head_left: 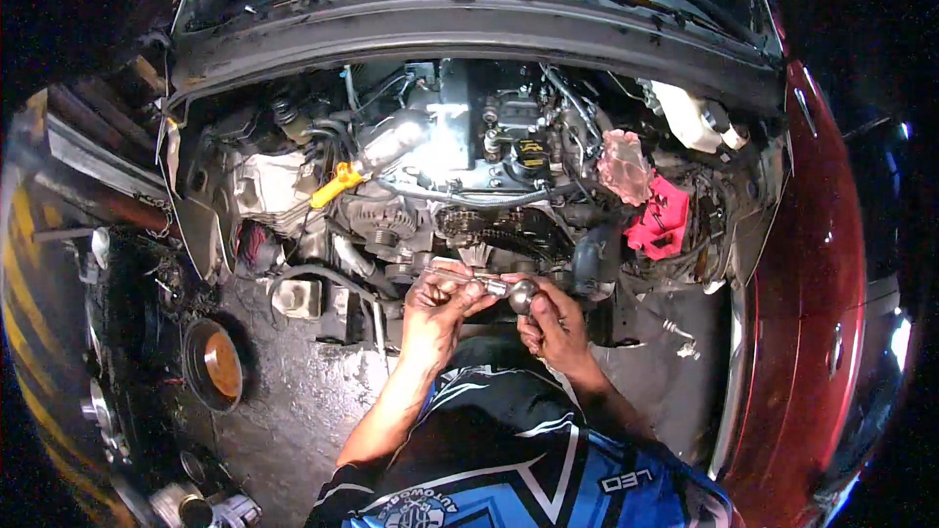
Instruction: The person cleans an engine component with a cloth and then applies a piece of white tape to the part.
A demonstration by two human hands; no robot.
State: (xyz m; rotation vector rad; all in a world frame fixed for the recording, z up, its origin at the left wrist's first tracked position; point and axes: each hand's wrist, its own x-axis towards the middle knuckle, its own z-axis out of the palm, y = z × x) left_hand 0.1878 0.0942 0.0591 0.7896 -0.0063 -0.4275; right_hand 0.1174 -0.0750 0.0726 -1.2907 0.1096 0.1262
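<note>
In front of the engine, both my hands are brought close together around shiny metal tool pieces. My left hand (440, 308) is closed, its thumb and fingers pinching a short silver socket (495, 286); a slim metal bar lies along its upper fingers. My right hand (556, 325) is closed around a ratchet, and the ratchet's round polished head (523, 294) sticks out toward the socket. Head and socket are side by side; whether they are joined I cannot tell. Most of the ratchet's handle is hidden in my right hand.
Ahead is the open engine bay, with the engine (469, 137) lit by a yellow-handled work lamp (342, 184). A pink-red plastic piece (657, 220) sits at its right. On the floor at left lie a round pan (201, 352) and several greasy parts. A red car panel (807, 332) stands right.
</note>
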